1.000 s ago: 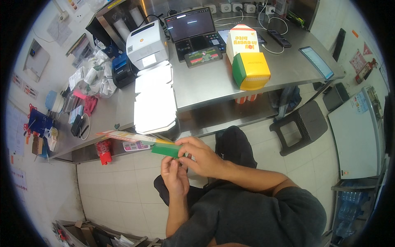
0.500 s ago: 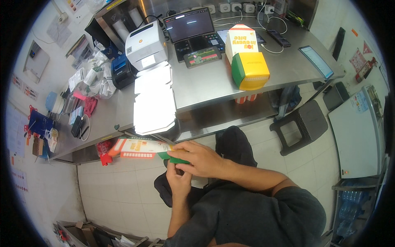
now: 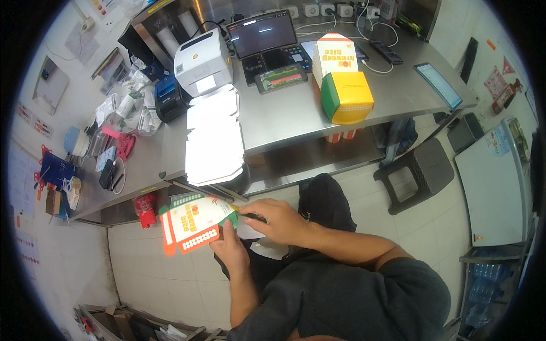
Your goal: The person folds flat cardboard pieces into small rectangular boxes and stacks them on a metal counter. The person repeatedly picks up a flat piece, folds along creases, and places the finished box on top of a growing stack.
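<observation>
A partly unfolded cardboard food carton, white with orange, red and green edges, is held above my lap. My left hand grips its near edge, thumb on top of the printed face. At the carton's right end, by the green and yellow flaps, my right hand is closed with fingers bent; the fingertips are partly hidden. On the table, a folded carton with yellow and green sides stands at the front edge, against a white and red carton. A stack of flat white carton blanks lies to its left.
A white label printer, a laptop and a phone sit on the steel table. A tablet lies at its right end. Below stand a dark stool and a white fridge.
The carton has turned its printed face upward and opened wider. My left hand has moved left and up to its near edge; my right hand has shifted slightly right.
</observation>
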